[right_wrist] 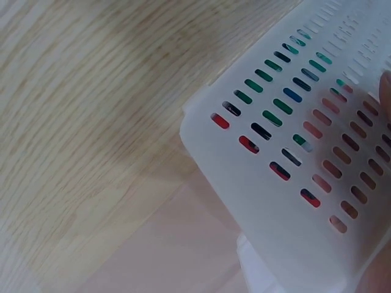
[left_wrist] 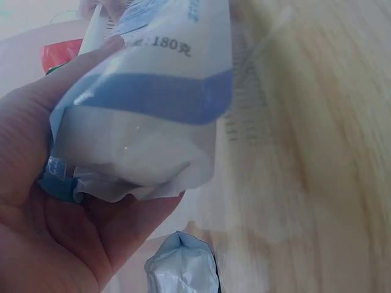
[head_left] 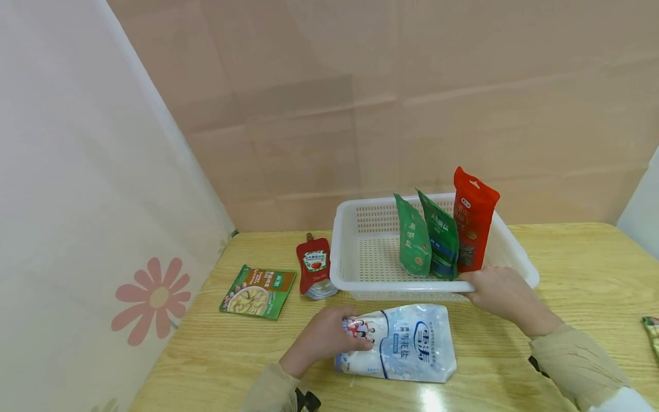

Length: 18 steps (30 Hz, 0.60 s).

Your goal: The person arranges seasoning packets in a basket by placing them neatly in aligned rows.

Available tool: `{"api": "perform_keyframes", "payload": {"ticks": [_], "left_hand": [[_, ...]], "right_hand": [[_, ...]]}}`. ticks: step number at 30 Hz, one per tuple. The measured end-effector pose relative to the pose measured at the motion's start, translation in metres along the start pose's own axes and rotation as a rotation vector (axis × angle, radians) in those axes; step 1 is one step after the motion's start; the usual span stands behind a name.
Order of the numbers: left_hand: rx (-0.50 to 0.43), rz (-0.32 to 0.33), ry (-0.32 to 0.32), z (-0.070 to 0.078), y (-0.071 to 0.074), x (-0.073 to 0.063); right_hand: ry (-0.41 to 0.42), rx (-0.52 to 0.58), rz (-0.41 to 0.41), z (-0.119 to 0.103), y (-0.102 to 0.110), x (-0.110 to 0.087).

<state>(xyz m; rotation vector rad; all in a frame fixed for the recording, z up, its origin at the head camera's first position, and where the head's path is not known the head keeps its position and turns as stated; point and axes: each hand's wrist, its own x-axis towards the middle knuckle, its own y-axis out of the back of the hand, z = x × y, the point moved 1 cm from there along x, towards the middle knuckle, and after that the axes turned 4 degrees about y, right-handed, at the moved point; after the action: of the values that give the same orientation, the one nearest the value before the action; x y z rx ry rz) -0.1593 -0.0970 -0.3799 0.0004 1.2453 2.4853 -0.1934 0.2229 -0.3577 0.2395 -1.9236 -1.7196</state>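
My left hand grips a white and blue bag of salt by its left end, thumb on the near face and fingers behind. Close up in the left wrist view, the bag's folded bottom lies between thumb and fingers. With my right hand I hold the front rim of a white plastic basket near its right corner. Two green pouches and a tall red packet stand in the basket's right half. The right wrist view shows the slotted basket wall up close.
Left of the basket lies a red ketchup pouch with a spout. A green and orange food packet is farther left on the wooden table. Another packet shows at the right edge. A papered wall stands behind.
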Motion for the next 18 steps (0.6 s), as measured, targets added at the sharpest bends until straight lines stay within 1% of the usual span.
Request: {"api": "perform_keyframes", "payload": {"ticks": [4, 9, 13, 18], "left_hand": [[-0.046, -0.024, -0.018, 0.001, 0.003, -0.003], [-0.098, -0.060, -0.038, 0.004, 0.009, -0.009], [-0.169, -0.070, -0.012, 0.008, 0.012, -0.013], [-0.304, -0.069, 0.029, 0.011, 0.014, -0.016]], "right_hand": [[0.003, -0.010, 0.004, 0.000, 0.000, 0.000], [0.008, -0.020, 0.013, -0.001, 0.000, 0.000], [0.007, -0.024, 0.016, -0.001, 0.000, 0.000], [0.008, -0.030, 0.014, 0.000, -0.002, 0.000]]}}
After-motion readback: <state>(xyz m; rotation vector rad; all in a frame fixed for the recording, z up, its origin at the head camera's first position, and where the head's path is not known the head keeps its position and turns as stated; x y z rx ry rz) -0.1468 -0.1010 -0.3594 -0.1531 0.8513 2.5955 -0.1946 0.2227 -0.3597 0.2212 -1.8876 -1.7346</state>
